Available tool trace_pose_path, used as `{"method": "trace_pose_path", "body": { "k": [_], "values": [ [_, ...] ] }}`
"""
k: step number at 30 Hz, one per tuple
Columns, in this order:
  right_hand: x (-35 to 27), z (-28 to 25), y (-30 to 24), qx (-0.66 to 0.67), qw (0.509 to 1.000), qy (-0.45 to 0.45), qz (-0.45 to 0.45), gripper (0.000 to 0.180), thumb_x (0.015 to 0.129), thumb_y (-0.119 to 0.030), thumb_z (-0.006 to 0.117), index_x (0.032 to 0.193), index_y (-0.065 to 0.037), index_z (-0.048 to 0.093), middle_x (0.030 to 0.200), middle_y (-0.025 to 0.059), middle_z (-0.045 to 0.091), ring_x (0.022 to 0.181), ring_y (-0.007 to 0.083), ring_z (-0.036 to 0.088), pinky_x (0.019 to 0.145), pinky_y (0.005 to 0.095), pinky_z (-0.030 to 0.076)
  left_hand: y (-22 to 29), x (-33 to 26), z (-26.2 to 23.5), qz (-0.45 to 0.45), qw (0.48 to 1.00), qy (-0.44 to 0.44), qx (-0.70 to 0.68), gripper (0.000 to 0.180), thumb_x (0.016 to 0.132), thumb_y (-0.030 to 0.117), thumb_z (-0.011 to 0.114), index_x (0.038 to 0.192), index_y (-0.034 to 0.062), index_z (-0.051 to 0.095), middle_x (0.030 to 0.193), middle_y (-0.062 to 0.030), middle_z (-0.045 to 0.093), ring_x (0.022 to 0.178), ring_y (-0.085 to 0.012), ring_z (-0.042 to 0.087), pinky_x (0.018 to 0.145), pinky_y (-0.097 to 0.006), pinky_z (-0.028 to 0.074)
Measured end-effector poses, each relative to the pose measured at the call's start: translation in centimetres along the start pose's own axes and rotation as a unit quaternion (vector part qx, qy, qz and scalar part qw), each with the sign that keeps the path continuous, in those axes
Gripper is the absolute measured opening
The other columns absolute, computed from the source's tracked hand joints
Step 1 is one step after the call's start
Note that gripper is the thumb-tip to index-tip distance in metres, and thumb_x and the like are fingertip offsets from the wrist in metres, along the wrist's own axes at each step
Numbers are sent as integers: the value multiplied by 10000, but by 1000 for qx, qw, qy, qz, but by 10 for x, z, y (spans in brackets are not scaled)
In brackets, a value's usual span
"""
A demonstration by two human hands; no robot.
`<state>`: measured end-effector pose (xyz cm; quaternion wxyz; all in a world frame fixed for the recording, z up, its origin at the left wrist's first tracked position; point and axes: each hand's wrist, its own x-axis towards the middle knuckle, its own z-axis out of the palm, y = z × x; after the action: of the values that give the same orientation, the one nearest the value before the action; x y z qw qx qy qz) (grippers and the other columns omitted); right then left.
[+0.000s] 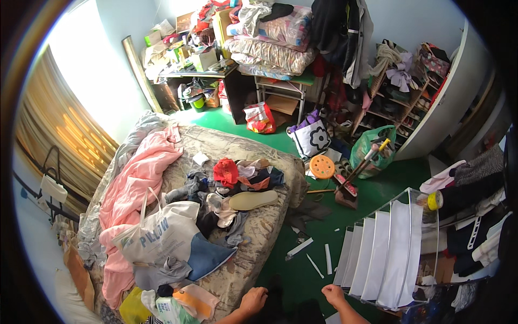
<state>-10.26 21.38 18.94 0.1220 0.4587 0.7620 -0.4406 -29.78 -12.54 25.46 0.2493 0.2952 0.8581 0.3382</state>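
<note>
My left hand (253, 300) is at the lower edge, beside the near corner of the bed (243, 264). Its fingers are curled closed, and nothing shows in them. To the right, my right hand (333, 296) is also curled closed with nothing visible in it. It is nearest to a metal-framed rack (384, 254) with several white sloping shelves. Between the hands and beyond them lie white strips (328, 259) on the green floor. On the bed are a white and blue tote bag (167, 232), a pink blanket (143, 178), a red cloth (225, 171) and a beige insole (253, 200).
An orange round stool (322, 167), a green plastic bag (372, 156) and a dustpan (346, 198) stand on the floor ahead. A crowded desk (194, 73), folded quilts (272, 51) and a shoe rack (402, 102) line the far wall. Clothes (477, 210) hang at the right.
</note>
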Motion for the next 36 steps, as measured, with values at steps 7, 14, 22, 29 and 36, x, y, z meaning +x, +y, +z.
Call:
{"method": "trace_pose_path", "body": {
  "k": [7,14,22,29,36],
  "values": [
    [10,-21,17,-36,999,-12,19,248,867,-322,759,960,-98,809,930,123,797,922,280,772,839,395,588,18,6,-3,-6,999,13,34,185,930,179,691,1086,84,660,1034,-137,721,1034,-367,669,899,-479,550],
    [26,-51,59,-25,998,-10,60,254,860,-334,764,946,-103,827,947,137,801,930,292,772,865,403,589,32,12,5,-26,998,11,52,182,926,199,692,1080,104,672,1029,-143,725,1045,-374,674,899,-495,555],
    [11,-79,115,57,994,12,93,216,874,-252,752,957,-60,809,860,109,785,828,235,749,780,383,575,55,40,-5,-2,996,57,63,152,916,153,688,1051,87,667,987,-144,715,992,-379,672,870,-490,551],
    [-10,-80,151,75,990,8,122,134,899,-178,715,930,-62,776,753,56,705,657,170,659,595,322,515,49,81,-29,2,993,86,81,177,888,126,712,1052,80,663,995,-135,712,1003,-379,656,891,-485,538],
    [-18,-76,93,139,973,26,182,121,933,-171,681,946,-74,753,758,23,664,639,127,612,544,284,489,21,144,-75,18,993,67,93,214,880,101,706,1080,64,640,1039,-140,682,1056,-391,628,914,-493,517]
  ]
}}
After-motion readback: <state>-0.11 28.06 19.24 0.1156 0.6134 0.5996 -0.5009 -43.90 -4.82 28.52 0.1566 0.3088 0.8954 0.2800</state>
